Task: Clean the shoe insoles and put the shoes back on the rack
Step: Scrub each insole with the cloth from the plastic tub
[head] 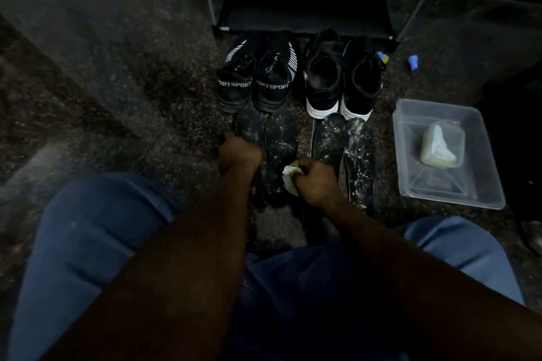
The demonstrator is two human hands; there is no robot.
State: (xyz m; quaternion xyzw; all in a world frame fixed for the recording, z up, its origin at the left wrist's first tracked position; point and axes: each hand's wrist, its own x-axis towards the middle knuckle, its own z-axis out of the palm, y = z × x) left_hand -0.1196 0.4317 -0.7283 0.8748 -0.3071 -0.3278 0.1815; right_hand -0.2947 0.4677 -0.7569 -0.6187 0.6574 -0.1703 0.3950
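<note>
1. Black, white-speckled insole (280, 146) lies flat on the floor before the shoes (272, 79); it looks light, thin and floppy.
2. The right hand (315, 182) pinches a white cloth (289, 182) onto it.
3. The left hand (239, 154) covers the neighbouring insole (247, 127); whether it grips cannot be told.
4. The insole is probably best pinned at one end while wiped.

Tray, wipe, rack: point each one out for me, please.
tray (440, 184), head view, bare floor near its front rim
wipe (289, 180), head view, the white fold that shows
rack (305, 14), head view, bottom shelf's dark fabric
</note>
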